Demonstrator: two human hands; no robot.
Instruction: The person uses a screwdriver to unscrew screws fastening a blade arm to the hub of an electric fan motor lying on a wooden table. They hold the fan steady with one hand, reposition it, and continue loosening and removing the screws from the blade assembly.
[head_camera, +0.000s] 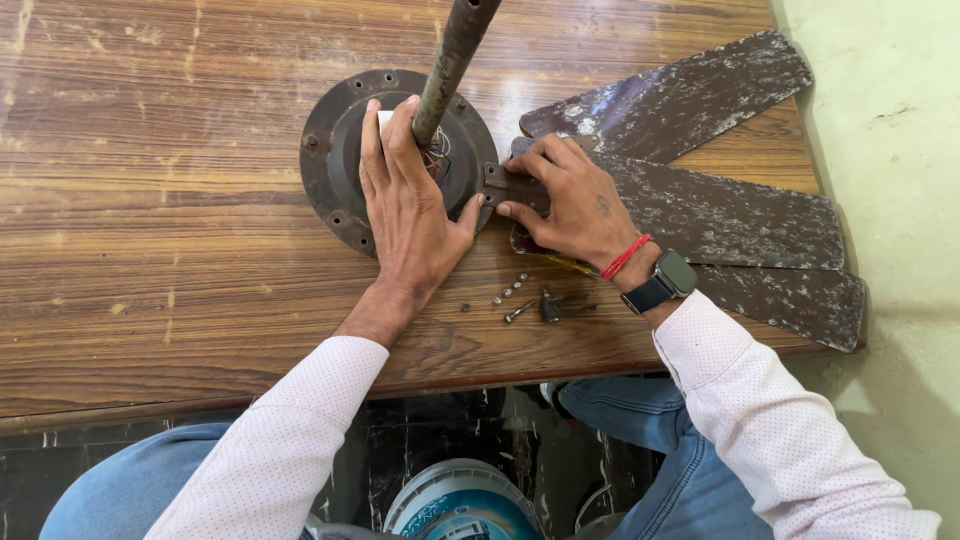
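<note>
Fan motor (345, 150) round, dark, rusty, rod (452, 60) upright.

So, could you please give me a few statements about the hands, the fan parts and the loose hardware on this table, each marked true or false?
1. The left hand lies flat on the round fan motor. True.
2. The right hand holds a screwdriver. False: it presses on a blade bracket.
3. Loose screws lie on the table near the wrists. True.
4. Only one blade is on the table. False: three lie there.
5. The watch is on the left wrist. False: it is on the right wrist.
</note>
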